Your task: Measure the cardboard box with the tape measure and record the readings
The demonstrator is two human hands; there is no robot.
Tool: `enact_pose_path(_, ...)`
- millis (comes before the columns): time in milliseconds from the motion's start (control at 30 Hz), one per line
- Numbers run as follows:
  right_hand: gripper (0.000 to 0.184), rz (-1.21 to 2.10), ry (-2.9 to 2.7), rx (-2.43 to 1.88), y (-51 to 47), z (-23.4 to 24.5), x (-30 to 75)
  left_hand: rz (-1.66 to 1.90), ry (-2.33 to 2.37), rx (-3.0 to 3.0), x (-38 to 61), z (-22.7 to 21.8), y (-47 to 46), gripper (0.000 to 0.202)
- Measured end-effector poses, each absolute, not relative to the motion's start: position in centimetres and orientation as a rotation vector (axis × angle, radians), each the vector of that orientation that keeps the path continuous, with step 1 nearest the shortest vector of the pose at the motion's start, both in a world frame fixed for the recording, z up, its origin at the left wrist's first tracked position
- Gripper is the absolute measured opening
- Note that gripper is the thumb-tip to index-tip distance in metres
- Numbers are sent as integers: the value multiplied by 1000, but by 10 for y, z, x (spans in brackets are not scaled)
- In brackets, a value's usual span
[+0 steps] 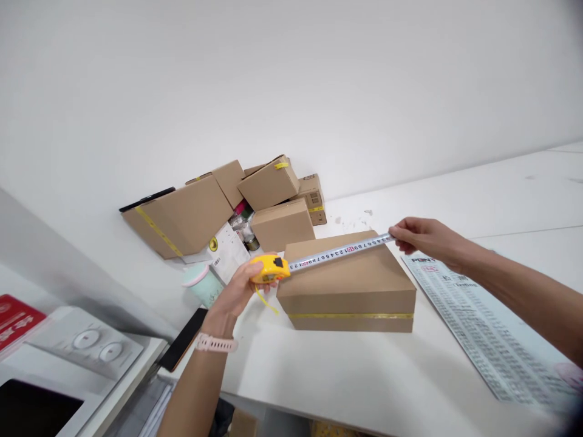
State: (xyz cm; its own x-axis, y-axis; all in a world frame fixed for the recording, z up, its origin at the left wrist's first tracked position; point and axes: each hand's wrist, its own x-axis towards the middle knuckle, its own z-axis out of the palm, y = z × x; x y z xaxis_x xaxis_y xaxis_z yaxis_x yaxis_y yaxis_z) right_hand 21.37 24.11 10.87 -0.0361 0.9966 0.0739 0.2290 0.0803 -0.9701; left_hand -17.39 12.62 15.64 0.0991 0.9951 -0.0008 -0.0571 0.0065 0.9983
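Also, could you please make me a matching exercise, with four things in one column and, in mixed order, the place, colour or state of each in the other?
1. Left hand
2. Right hand
3. Cup
4. Measured box

A. Mint green and pink
B. Under the tape blade
C. Holding the yellow tape case
D. Pinching the blade's end

Pairs: 1-C, 2-D, 3-A, 4-B

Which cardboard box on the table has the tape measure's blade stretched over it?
The front box: the tape measure's blade spans its top from left hand to right hand. The other boxes are clustered farther back, near the wall.
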Motion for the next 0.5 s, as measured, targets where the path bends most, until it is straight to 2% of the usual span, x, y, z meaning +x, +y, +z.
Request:
enact_pose_path(133,38,969,-1670,-1135,251,136,193,821,875,1098,-119,131,73,73)
enact_pose_path(200,37,994,-1827,-1060,258,143,174,787,726,978,-88,106,57,70)
enact_pose_path(333,33,926,-1923,-1126,279,137,140,1063,567,799,-42,73,51,52)
enact_pose_path(500,29,844,-1789,-1274,305,114,124,1177,657,602,-8,84,69,61)
